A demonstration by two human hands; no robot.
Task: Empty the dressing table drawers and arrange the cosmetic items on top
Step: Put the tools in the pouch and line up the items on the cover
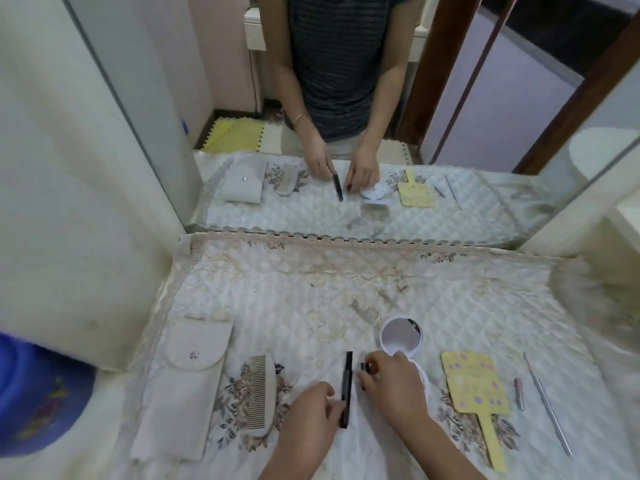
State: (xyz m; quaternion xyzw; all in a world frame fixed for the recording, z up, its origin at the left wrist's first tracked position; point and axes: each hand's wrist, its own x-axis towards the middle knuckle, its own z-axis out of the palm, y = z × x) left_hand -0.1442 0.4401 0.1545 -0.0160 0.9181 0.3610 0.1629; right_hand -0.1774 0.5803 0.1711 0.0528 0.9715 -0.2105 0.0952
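Items lie in one row along the table (346, 278) front. Landmark: black stick (347, 389). Left hand (313, 412) pinches its near end, aligning it. Right hand (389, 382), just right of it, grasps a small dark item (364, 367). Comb (259, 394) lies left; compact mirror (401, 337) right, beyond.

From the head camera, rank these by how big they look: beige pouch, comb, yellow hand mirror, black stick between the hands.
Largest to smallest, as they appear:
1. Beige pouch
2. Yellow hand mirror, counting its handle
3. Comb
4. Black stick, about as long as the comb but far thinner
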